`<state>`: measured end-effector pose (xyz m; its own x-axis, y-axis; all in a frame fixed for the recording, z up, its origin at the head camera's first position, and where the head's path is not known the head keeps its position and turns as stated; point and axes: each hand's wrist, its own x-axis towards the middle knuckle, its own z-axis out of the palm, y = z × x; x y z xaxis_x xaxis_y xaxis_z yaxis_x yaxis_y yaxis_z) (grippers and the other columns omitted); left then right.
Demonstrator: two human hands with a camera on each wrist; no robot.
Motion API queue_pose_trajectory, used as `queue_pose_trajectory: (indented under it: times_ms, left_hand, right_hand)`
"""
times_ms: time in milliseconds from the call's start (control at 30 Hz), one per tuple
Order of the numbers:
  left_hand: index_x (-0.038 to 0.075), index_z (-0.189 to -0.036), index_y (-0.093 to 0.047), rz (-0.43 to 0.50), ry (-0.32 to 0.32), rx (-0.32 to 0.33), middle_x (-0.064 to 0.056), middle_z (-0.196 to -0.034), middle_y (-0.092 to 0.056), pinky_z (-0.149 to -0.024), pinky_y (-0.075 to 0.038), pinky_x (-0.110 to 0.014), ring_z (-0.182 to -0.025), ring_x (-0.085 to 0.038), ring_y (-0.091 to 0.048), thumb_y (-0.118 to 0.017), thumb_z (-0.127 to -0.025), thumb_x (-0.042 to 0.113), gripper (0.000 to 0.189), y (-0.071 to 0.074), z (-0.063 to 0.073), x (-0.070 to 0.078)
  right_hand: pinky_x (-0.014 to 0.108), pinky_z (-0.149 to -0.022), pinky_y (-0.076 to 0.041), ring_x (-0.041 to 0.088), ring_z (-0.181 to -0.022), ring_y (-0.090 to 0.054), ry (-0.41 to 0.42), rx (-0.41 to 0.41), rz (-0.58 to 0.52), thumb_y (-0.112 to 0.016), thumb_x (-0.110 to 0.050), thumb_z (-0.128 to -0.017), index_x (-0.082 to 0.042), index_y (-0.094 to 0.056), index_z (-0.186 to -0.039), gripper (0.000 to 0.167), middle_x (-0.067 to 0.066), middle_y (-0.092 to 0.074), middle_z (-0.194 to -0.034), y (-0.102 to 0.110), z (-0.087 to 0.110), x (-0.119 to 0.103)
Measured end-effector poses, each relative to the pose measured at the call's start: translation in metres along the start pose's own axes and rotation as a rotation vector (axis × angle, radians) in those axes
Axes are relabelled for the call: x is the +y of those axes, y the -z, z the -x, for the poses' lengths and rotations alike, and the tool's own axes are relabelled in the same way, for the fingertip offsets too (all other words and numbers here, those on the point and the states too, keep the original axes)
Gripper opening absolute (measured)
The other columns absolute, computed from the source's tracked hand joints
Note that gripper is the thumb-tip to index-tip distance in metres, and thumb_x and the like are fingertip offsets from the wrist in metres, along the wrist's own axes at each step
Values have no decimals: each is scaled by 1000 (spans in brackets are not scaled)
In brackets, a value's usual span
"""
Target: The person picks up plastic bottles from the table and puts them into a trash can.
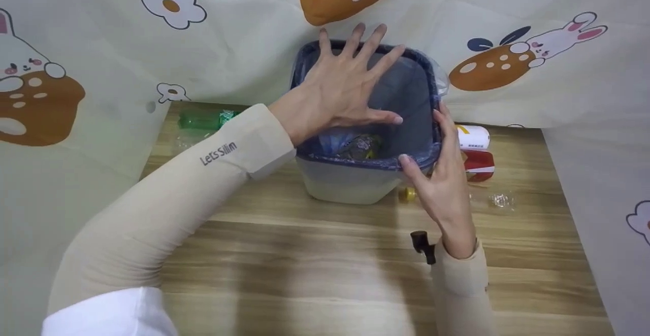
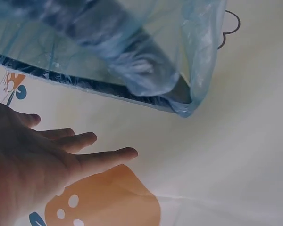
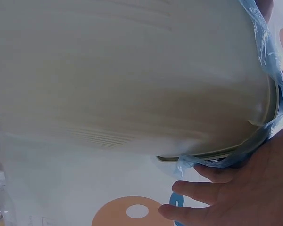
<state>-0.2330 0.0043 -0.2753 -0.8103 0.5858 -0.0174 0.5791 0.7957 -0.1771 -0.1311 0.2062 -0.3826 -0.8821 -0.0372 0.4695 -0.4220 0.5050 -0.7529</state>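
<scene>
A pale trash bin [image 1: 350, 183] with a dark blue rim stands on the wooden surface, lined with a thin blue plastic bag [image 2: 203, 61]. Over the bin's mouth, my left hand [image 1: 340, 85] is spread wide, palm down, its fingertips reaching past the far rim. In the left wrist view the fingers are straight and hold nothing. My right hand [image 1: 447, 173] grips the near right corner of the rim, thumb at the front edge and fingers along the right side, against the bag's folded edge [image 3: 269, 52]. Inside lies a dark, crumpled item [image 1: 363, 147], partly hidden.
Left of the bin lies a green plastic bottle [image 1: 200, 120], partly behind the left sleeve. On the right are a white can [image 1: 475, 137], a red container [image 1: 480, 166] and a clear bottle [image 1: 502, 200] with a yellow cap. A patterned curtain [image 1: 244, 62] hangs close behind the bin.
</scene>
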Motion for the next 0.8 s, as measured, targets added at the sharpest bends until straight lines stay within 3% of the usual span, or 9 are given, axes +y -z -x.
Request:
queue_pose_trajectory:
  times_ms: [267, 500, 800]
  left_hand:
    - [26, -161, -7, 135, -69, 87, -11, -166, 4, -110, -14, -72, -151, -36, -6, -31, -84, 85, 100, -6, 19, -21]
    - [27, -160, -13, 204, -107, 136, -11, -166, -7, -114, -19, -63, -150, -37, -15, -34, -86, 84, 96, -18, 44, -45]
    - [25, -160, -13, 276, -69, 144, -13, -165, -11, -113, -24, -60, -149, -35, -18, -36, -84, 84, 99, -28, 64, -66]
  right_hand:
    - [45, -118, -21, 18, -147, -24, -4, -4, 17, -70, -24, -87, -11, -34, -152, 75, -1, -23, -163, 2, 1, 0]
    - [42, -119, -19, 16, -148, -23, -10, -2, 25, -70, -24, -87, -12, -34, -152, 75, -3, -23, -163, 2, 1, -2]
    - [39, -119, -20, 18, -146, -26, 7, 7, 29, -73, -21, -85, -7, -34, -151, 78, 1, -26, -162, 1, 1, 1]
